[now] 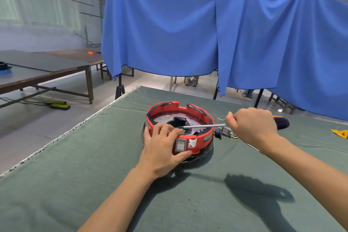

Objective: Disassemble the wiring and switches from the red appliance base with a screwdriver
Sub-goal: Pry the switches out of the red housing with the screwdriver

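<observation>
Our right hand (252, 124) fists round the screwdriver (203, 126); its chrome shaft runs level to the left, tip inside the red appliance base (206, 136). Our left hand (162, 147) clamps the base's near-left wall, fingers over the rim, thumb beneath the white rocker switch (181, 145). The base is a round red ring, metal plate inside. It sits mid-counter (94, 156) on green cloth. Loose wiring (226, 132) lies just right of it, under the right grip.

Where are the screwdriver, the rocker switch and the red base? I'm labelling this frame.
screwdriver (203, 126): head view, on its metal shaft.
rocker switch (180, 145): head view, on its white face.
red base (206, 137): head view, on its outer front wall.
</observation>
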The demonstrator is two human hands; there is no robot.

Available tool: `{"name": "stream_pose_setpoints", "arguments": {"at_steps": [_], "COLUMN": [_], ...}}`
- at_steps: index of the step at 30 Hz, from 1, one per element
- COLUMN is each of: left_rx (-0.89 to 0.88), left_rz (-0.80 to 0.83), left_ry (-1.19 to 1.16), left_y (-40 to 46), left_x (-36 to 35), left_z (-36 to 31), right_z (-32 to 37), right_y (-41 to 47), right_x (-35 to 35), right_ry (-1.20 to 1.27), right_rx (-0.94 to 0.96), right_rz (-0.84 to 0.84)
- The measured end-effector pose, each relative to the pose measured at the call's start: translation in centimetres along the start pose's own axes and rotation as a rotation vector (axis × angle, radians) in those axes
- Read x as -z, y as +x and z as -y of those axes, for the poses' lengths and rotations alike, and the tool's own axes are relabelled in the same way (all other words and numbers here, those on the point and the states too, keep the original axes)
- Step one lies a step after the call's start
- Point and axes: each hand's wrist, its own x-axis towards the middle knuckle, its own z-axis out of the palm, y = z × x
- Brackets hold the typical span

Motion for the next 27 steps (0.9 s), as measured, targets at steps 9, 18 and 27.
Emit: {"name": "stream_pose_setpoints", "arguments": {"at_steps": [9, 18, 27], "left_rx": [-0.110, -0.187, -0.152], "left_rz": [-0.123, -0.432, -0.307], "left_ry": [0.115, -0.215, -0.302], "left_y": [-0.3, -0.6, -0.6], "left_x": [0.6, 0.8, 1.5], "left_z": [-0.9, -1.9, -3.8], "right_z": [3.9, 7.6, 8.3], "right_y": [-3.0, -4.4, -4.8], "right_x": [-0.4, 1.9, 2.9], "right_ry": [0.890, 1.438, 1.479], "right_rx": [-0.377, -0.250, -0.167], "right_rz": [0.442, 0.550, 0.502]}}
